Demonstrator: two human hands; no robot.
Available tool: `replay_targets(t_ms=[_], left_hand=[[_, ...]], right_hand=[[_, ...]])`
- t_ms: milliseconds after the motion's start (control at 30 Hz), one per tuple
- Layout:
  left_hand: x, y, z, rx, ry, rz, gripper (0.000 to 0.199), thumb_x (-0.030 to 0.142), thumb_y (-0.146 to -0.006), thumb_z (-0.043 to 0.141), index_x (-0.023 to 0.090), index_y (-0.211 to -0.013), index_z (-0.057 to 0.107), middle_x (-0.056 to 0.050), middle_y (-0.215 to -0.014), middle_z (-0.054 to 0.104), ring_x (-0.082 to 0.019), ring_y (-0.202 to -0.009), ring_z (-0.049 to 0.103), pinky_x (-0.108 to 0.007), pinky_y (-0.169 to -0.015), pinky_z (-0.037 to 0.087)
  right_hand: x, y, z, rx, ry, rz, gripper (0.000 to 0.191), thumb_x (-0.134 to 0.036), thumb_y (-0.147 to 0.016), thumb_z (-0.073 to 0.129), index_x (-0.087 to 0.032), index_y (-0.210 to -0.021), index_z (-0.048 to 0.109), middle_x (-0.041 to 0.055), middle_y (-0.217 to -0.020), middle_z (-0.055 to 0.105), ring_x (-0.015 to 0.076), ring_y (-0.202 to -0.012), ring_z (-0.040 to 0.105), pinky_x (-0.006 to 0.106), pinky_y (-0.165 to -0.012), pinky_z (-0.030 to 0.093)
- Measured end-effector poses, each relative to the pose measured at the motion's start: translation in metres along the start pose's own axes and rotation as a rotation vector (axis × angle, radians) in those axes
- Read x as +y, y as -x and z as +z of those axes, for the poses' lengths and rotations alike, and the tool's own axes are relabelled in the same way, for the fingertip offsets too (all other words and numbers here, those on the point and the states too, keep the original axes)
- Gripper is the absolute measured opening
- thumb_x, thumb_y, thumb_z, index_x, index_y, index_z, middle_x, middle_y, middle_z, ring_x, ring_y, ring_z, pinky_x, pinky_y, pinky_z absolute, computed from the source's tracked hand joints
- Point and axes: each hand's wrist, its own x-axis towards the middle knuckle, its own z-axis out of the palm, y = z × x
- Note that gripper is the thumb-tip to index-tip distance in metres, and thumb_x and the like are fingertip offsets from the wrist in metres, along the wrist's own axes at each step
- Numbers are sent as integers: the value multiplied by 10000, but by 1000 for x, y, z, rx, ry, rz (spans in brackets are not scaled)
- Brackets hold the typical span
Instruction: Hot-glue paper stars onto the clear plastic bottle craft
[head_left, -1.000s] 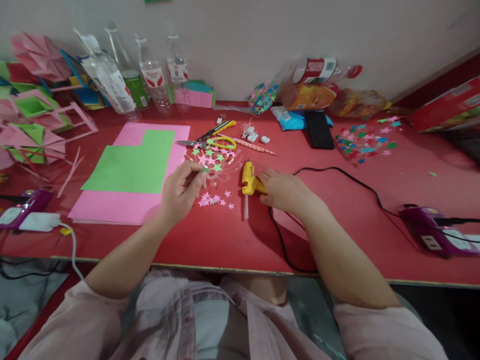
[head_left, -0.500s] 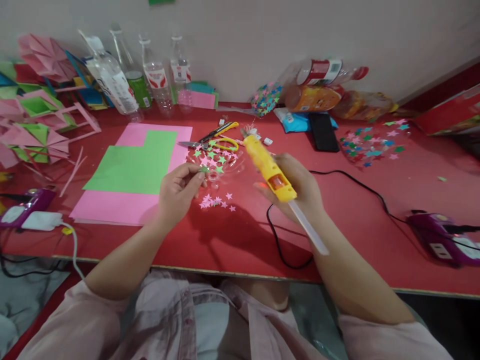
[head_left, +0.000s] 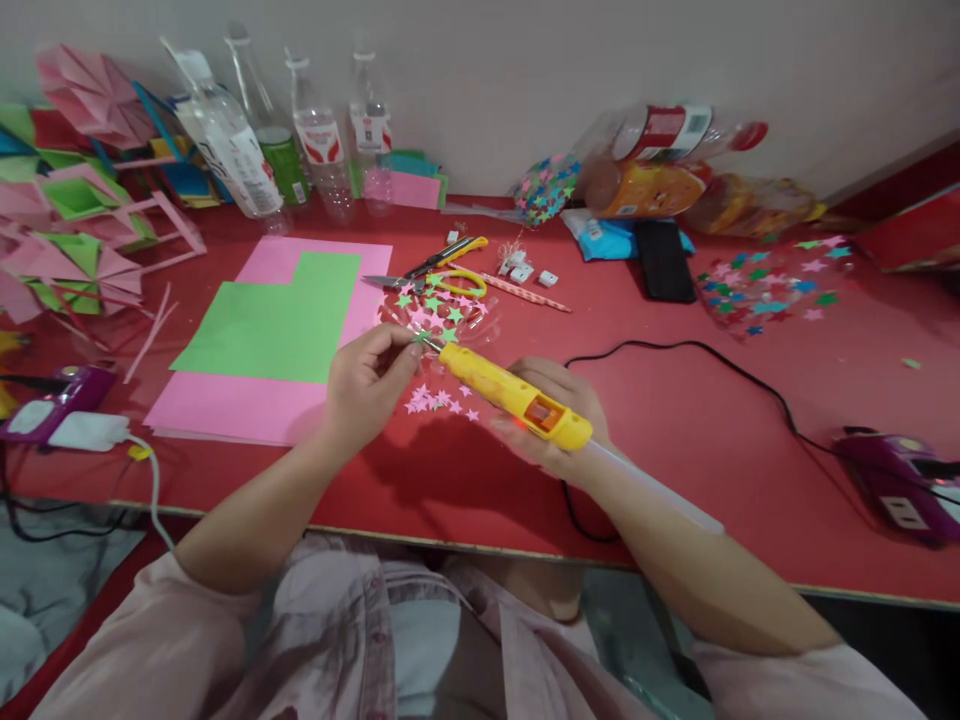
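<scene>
At the frame's centre, the left hand (head_left: 375,385) pinches a small green paper piece (head_left: 421,338); the right hand (head_left: 576,392) clasps a yellow plastic glue gun (head_left: 495,382), tip just beside. Clear plastic (head_left: 478,322) looks partly star-covered (loose pink paper stars (head_left: 431,401) lie below, unattached).

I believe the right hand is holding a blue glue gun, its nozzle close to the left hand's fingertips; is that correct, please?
Only the colour is wrong: the head view shows a yellow glue gun in the right hand.
</scene>
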Motion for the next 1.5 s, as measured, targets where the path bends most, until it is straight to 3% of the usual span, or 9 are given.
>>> replay_targets(t_ms=[767, 1067, 1500], left_hand=[[1, 1, -1, -26, -109, 57, 104, 195, -844, 556, 189, -745, 588, 38, -597, 597, -58, -471, 483, -180, -474, 384], [2, 1, -1, -22, -107, 65, 104, 182, -840, 554, 189, -740, 583, 39, -598, 596, -57, -473, 489, -182, -474, 384], [2, 1, -1, -22, -105, 57, 102, 199, -844, 550, 194, -749, 588, 38, -591, 591, -65, -466, 479, -191, -467, 372]], right_hand=[[-3, -2, -1, -32, 24, 63, 275, -394, -901, 511, -232, -692, 435, -13, -618, 447, 134, -529, 439, 286, -507, 358], [-3, 0, -1, -73, 50, 139, 320, -464, -909, 454, -250, -674, 419, -3, -614, 427, 153, -526, 438, 314, -518, 362], [-3, -1, -1, -44, 35, 85, 314, -443, -906, 475, -240, -675, 415, -25, -607, 412, 130, -509, 397, 293, -516, 354]])
